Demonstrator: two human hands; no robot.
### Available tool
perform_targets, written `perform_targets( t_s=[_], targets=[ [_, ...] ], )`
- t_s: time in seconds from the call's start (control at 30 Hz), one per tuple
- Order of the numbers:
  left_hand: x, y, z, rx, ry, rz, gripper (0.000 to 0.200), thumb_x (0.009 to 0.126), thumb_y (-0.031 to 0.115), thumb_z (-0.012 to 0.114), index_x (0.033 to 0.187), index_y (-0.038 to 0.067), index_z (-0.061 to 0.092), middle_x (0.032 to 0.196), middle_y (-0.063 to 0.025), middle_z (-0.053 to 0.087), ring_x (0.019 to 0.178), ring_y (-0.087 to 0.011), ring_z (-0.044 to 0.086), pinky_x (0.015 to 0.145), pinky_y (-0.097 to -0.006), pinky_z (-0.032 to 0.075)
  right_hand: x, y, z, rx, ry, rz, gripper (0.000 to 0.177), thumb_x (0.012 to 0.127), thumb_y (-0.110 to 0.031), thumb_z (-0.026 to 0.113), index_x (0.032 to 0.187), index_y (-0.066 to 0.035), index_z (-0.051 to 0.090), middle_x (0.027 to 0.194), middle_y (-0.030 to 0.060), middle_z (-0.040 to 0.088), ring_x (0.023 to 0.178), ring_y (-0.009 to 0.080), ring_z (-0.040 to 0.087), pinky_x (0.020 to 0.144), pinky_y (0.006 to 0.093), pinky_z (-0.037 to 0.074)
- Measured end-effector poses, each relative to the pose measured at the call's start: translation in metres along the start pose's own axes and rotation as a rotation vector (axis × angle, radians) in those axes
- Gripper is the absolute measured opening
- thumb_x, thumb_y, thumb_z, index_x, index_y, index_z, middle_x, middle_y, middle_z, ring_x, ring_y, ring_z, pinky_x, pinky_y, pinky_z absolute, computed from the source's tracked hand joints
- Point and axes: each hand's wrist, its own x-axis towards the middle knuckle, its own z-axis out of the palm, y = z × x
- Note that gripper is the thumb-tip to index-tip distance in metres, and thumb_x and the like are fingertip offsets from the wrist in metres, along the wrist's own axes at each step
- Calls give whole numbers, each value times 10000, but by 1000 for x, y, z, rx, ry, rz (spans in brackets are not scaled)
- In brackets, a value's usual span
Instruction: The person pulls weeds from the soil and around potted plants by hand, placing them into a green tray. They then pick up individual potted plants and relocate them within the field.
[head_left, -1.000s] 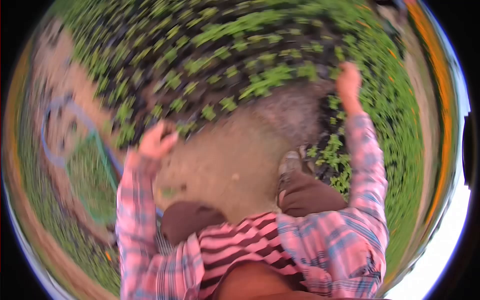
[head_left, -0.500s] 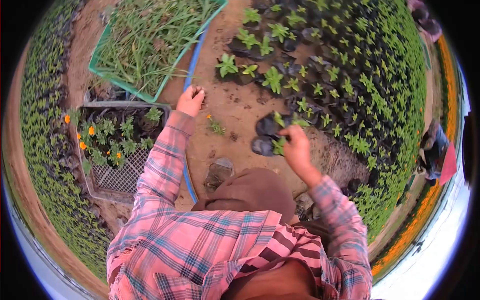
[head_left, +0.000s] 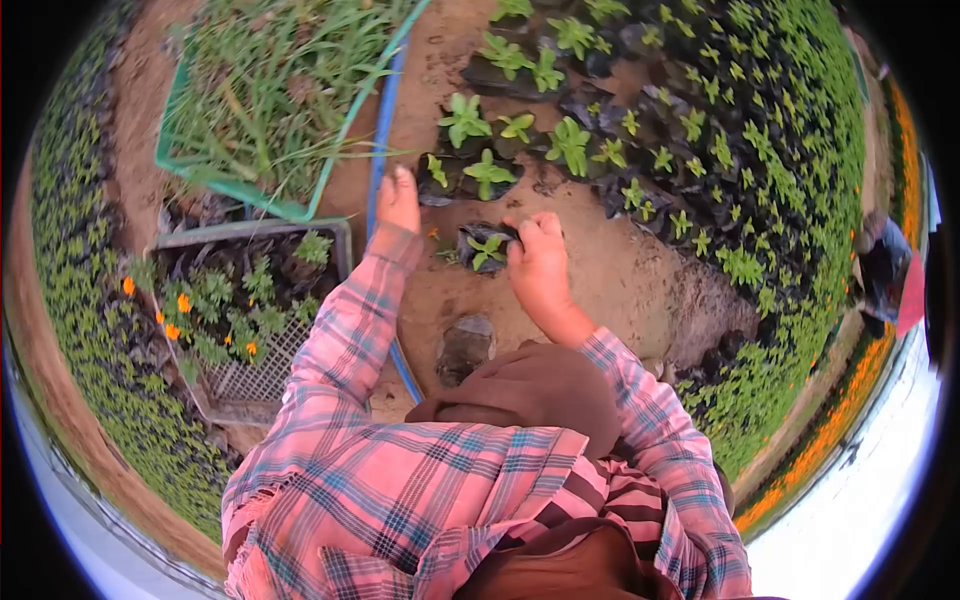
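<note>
My right hand [head_left: 540, 262] is closed at the edge of a seedling in a black plastic bag [head_left: 484, 248], held low over the bare soil. The seedling's green leaves face up, and the fingertips are partly hidden. To the left, my left hand [head_left: 398, 208] has its fingers stretched out beside the blue hose [head_left: 388, 110], with nothing visible in it. Just beyond the hands, a small bagged seedling [head_left: 437, 171] and a larger bagged seedling [head_left: 488, 175] stand at the near end of the bagged plants.
Rows of bagged seedlings [head_left: 740, 150] spread to the right. On the left sit a green crate [head_left: 165, 150] of cut grass and a grey crate [head_left: 345, 240] with orange-flowered plants. A dark stone-like object [head_left: 466, 348] lies near my knee. Another person [head_left: 888, 265] is at far right.
My right hand has moved left, from two or more bagged seedlings to one. Two bagged seedlings now stand at the row's near end. My left hand's fingers have straightened.
</note>
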Motion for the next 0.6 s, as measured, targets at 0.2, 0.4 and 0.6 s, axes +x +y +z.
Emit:
perform_targets(
  t_s=[0.2,0.4,0.6],
  targets=[
    [-42,-21,-3,-57,35,-194,366,956,436,386,1021,82,455,913,-38,535,728,-132,536,591,-279,473,-5,29,-51,-45,148,181,200,659,72,546,842,22,611,794,186,526,791,355,523,697,417,451],
    [-97,-71,19,366,-482,-2,320,931,313,481,1010,4,482,973,-131,539,841,-224,543,722,-343,462,11,63,-34,-59,166,28,255,667,-6,536,893,-20,652,820,170,577,848,341,532,736,423,443],
    [-107,-7,57,1498,-868,795,488,789,307,646,1201,79,520,1219,-264,431,1102,-430,418,907,-533,354,-24,64,-59,88,351,140,226,728,-44,563,935,-74,648,938,148,575,921,331,548,815,389,467]
  ],
)
